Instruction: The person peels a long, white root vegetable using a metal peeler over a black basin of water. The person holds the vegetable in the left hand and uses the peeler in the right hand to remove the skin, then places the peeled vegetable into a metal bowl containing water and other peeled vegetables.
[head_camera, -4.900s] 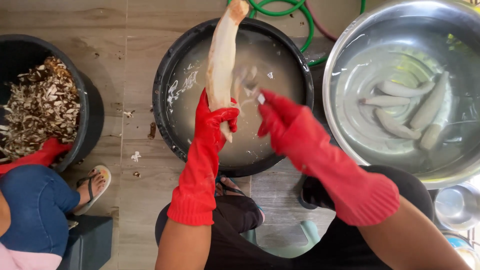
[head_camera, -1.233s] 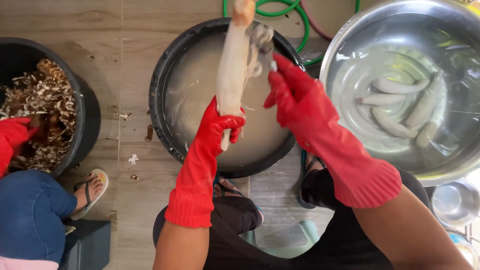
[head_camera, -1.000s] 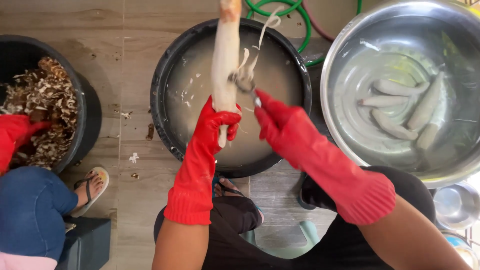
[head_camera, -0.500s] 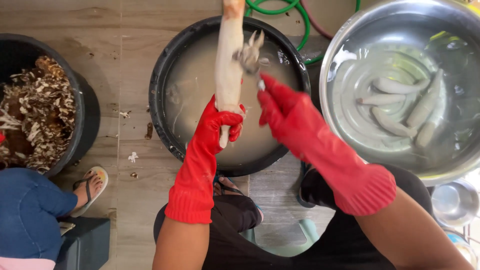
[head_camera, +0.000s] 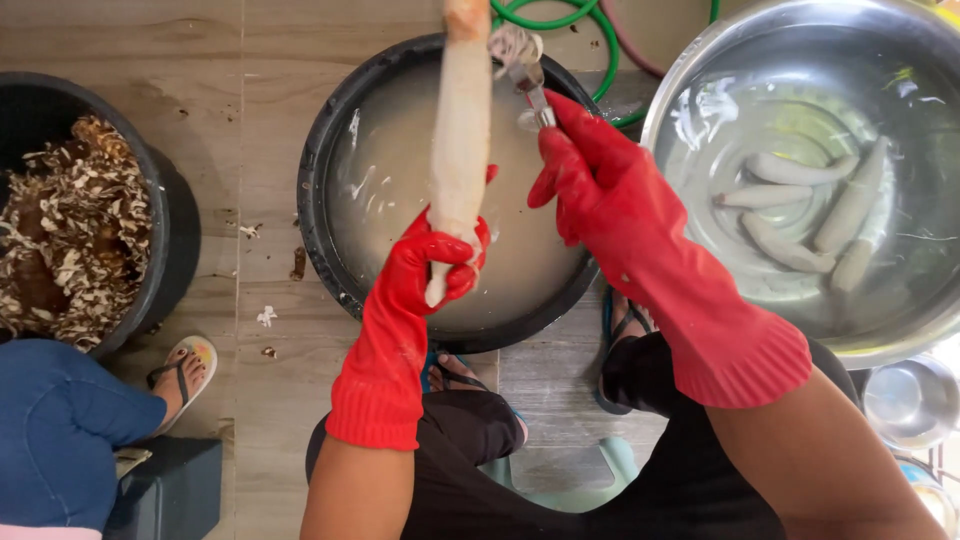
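Note:
My left hand (head_camera: 432, 268), in a red rubber glove, grips the lower end of a long pale peeled root (head_camera: 461, 130) held upright over a black basin (head_camera: 330, 150) of cloudy water. In a matching red glove, my right hand (head_camera: 585, 170) holds a small metal peeler (head_camera: 528, 80) against the root's upper right side, near its top. A curl of peel hangs at the peeler's blade. The root's tip runs out of the frame at the top.
A large steel bowl (head_camera: 700, 80) at the right holds water and several peeled roots (head_camera: 800, 215). A black tub (head_camera: 160, 200) of brown peelings stands at the left beside another person's blue-clad knee (head_camera: 60, 430) and sandalled foot (head_camera: 185, 365). A green hose (head_camera: 560, 20) lies behind the basin.
My right hand has slid the peeler up the root from its middle towards the top. The other person's red-gloved hand at the left tub has gone out of view.

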